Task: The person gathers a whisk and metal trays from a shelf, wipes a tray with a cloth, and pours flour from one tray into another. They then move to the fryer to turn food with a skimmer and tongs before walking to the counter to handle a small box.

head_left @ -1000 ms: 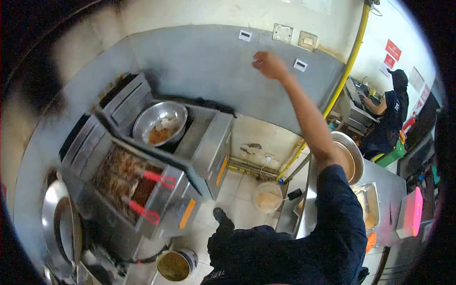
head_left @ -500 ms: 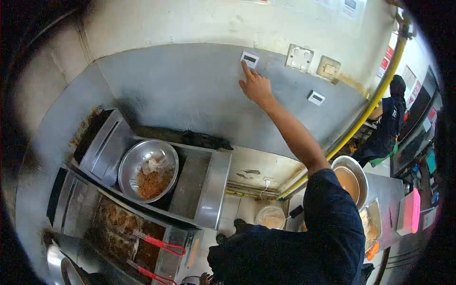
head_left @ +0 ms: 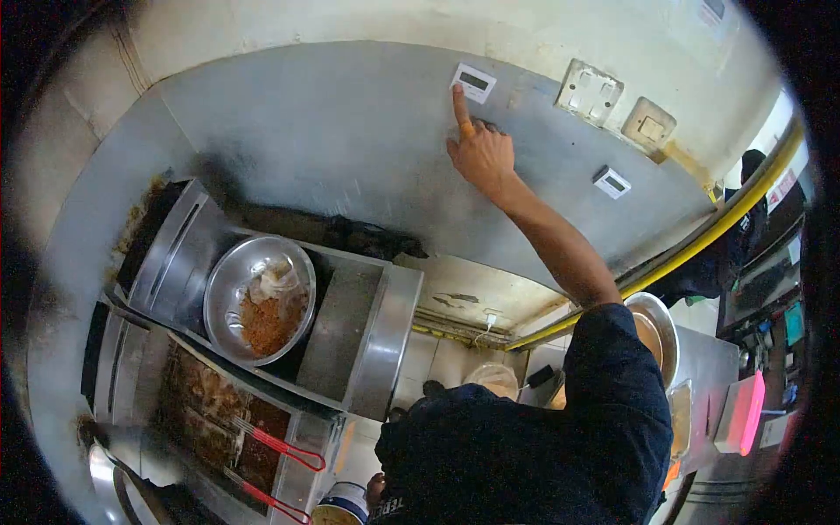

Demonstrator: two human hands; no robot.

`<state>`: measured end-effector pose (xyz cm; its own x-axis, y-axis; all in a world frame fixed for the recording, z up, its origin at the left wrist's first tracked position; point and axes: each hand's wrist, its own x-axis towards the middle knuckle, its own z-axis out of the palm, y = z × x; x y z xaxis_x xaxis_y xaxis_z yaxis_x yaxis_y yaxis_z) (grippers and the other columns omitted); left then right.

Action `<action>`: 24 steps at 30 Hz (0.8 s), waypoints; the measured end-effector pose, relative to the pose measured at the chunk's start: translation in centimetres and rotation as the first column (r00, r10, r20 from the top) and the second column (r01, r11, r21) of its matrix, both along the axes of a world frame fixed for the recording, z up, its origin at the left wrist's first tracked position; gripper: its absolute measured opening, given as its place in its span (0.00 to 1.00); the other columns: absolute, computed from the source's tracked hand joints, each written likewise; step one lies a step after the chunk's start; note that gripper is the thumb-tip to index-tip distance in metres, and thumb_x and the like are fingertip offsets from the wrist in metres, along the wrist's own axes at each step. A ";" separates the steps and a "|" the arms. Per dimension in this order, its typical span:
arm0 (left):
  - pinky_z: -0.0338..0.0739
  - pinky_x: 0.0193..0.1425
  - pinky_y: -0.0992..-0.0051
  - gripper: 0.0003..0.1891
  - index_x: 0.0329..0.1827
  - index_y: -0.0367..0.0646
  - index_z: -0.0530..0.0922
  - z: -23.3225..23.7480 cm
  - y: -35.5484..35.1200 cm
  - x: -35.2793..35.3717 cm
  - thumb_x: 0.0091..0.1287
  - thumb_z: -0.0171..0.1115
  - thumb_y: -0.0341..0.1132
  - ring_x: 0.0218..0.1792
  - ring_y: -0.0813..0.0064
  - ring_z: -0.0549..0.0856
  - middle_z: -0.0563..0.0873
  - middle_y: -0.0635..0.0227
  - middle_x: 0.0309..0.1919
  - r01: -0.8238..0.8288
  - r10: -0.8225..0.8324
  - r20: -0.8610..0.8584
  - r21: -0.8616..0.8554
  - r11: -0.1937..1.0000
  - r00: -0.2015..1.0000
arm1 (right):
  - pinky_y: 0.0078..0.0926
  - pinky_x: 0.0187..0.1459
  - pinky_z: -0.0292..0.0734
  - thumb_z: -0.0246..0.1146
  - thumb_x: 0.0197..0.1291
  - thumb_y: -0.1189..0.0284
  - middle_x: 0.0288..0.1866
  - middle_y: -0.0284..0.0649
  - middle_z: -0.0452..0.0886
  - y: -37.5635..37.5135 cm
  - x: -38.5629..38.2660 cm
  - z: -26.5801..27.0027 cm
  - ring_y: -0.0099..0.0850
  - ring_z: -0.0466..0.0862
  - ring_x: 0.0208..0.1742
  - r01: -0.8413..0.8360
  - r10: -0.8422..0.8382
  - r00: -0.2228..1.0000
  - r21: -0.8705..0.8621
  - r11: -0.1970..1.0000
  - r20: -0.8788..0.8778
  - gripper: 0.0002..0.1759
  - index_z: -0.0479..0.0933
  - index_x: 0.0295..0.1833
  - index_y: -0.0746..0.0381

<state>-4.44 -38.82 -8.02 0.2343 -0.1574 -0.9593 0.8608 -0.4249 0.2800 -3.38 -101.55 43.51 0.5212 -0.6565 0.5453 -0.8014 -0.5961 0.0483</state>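
My right hand reaches up to the wall with its index finger stretched out and the other fingers partly curled. The fingertip touches the lower left corner of a small white digital timer. Nothing is held in this hand. A second white timer is fixed lower on the wall to the right. Low beside my dark shirt, a small part of my left hand shows near a white and blue bucket; its fingers are mostly hidden.
A steel bowl with orange-brown crumbs rests on the fryer unit. Red-handled baskets sit in the fryer below. Wall switches and a yellow pipe are to the right. Another person stands beyond the pipe.
The view has shifted, bringing the timer closer and more of the bucket into sight. My right index finger stays at the timer, now at its lower left corner.
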 end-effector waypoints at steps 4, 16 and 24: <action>0.70 0.32 0.63 0.14 0.34 0.46 0.72 0.2 0.1 -1.1 0.53 0.52 0.47 0.28 0.63 0.76 0.76 0.61 0.27 -0.048 0.048 -0.012 0.011 0.999 0.999 | 0.41 0.32 0.73 0.56 0.47 0.64 0.37 0.48 0.75 -0.2 0.0 -0.1 0.45 0.77 0.35 -0.021 0.021 1.000 0.026 0.999 0.003 0.46 0.32 0.64 0.53; 0.70 0.33 0.64 0.14 0.33 0.47 0.72 1.2 0.0 -3.0 0.51 0.55 0.47 0.30 0.65 0.76 0.76 0.63 0.28 -0.159 0.157 -0.050 -0.046 0.986 0.986 | 0.36 0.35 0.74 0.56 0.49 0.63 0.38 0.47 0.75 0.7 -1.0 -0.2 0.43 0.78 0.33 -0.082 0.078 0.995 0.071 0.994 0.059 0.42 0.37 0.65 0.50; 0.70 0.39 0.62 0.15 0.38 0.48 0.71 1.9 1.8 -6.4 0.50 0.55 0.46 0.34 0.64 0.77 0.76 0.63 0.33 -0.371 0.374 -0.081 0.052 0.927 0.924 | 0.35 0.26 0.70 0.53 0.52 0.61 0.27 0.46 0.75 4.6 3.4 -7.7 0.42 0.76 0.25 -0.424 0.441 0.898 0.251 0.870 -0.011 0.14 0.72 0.26 0.62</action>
